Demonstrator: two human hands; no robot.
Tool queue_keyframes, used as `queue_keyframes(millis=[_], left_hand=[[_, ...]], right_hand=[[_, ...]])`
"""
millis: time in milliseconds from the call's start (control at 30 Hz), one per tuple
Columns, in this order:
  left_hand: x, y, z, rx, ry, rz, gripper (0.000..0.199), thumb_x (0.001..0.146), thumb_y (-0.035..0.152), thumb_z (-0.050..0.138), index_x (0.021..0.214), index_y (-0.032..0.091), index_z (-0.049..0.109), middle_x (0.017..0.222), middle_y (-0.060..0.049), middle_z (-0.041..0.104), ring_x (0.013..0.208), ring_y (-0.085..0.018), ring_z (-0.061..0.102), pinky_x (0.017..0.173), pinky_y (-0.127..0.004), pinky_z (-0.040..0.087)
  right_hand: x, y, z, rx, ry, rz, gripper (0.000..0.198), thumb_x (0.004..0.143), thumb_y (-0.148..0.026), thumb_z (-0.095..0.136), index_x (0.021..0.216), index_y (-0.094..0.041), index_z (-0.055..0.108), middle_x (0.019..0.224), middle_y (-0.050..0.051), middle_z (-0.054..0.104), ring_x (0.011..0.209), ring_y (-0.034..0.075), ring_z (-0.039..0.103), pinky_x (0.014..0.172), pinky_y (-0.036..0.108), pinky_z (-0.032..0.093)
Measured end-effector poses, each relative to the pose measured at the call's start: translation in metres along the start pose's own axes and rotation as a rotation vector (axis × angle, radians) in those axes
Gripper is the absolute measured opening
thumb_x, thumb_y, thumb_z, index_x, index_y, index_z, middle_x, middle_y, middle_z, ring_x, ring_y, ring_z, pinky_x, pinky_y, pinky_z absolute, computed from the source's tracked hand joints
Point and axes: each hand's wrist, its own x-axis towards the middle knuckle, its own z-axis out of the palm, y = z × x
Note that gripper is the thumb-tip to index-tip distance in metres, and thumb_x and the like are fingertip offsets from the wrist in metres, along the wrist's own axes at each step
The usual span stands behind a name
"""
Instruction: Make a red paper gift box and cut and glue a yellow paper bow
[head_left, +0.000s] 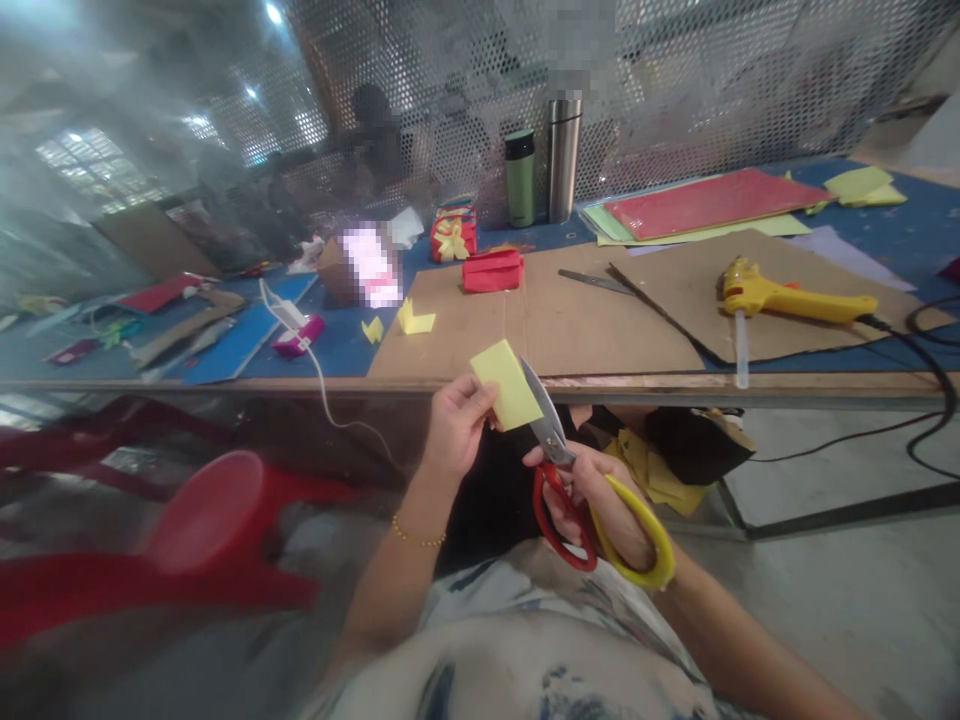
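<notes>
My left hand [459, 422] pinches a small rectangle of yellow paper [507, 385] by its left side, thumb on top. In my right hand [600, 500] is a pair of scissors [553, 432] with one red and one yellow handle loop. The blades point up and away along the paper's right edge, and I cannot tell whether they touch it. Both hands are in front of the table's near edge, above my lap. On the cardboard [600, 330] beyond them lie a red folded piece [493, 271] and a folded yellow paper scrap [416, 318].
A yellow hot glue gun [795, 298] rests on a second cardboard sheet at right, its cord hanging off the edge. Green [520, 180] and steel [564, 160] flasks stand at the back. A lit phone [371, 265] leans at left. A red stool [214, 510] is at lower left.
</notes>
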Motion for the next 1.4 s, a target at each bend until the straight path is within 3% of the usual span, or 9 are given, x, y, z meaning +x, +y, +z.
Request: queue_keyframes(millis=[467,700,900,1400], left_hand=[[-0.008,-0.006,0.003,0.010,-0.001,-0.052,0.047,0.059,0.046,0.095,0.064,0.014,0.061,0.057,0.003,0.058,0.049,-0.007,0.050,0.047,-0.020,0.040],[-0.008,-0.009,0.003,0.005,0.015,-0.058,0.046,0.059,0.046,0.095,0.066,0.014,0.064,0.060,0.002,0.061,0.052,-0.008,0.052,0.051,-0.021,0.041],[-0.004,-0.007,-0.002,-0.028,0.021,-0.040,0.046,0.061,0.044,0.095,0.062,0.015,0.060,0.057,0.002,0.058,0.051,-0.008,0.051,0.050,-0.021,0.040],[0.002,0.005,-0.010,-0.169,0.092,-0.057,0.034,0.058,0.030,0.096,0.069,0.015,0.068,0.066,0.000,0.069,0.059,-0.010,0.062,0.056,-0.022,0.049]], right_hand=[[0.002,-0.003,0.000,-0.021,0.081,-0.044,0.065,0.078,-0.076,0.070,0.102,-0.016,0.066,0.049,-0.008,0.050,0.031,0.006,0.038,0.029,0.017,0.031],[0.001,0.003,-0.007,0.026,0.039,0.003,0.060,0.084,-0.073,0.065,0.105,-0.017,0.066,0.053,-0.006,0.054,0.032,0.007,0.042,0.030,0.019,0.036],[-0.009,0.004,-0.001,-0.065,-0.031,0.016,0.060,0.086,-0.073,0.062,0.104,-0.016,0.069,0.054,-0.004,0.056,0.031,0.008,0.043,0.028,0.020,0.035],[-0.030,-0.006,-0.012,-0.202,-0.152,-0.042,0.062,0.087,-0.075,0.059,0.103,-0.017,0.067,0.051,-0.007,0.046,0.034,0.007,0.035,0.033,0.021,0.032]])
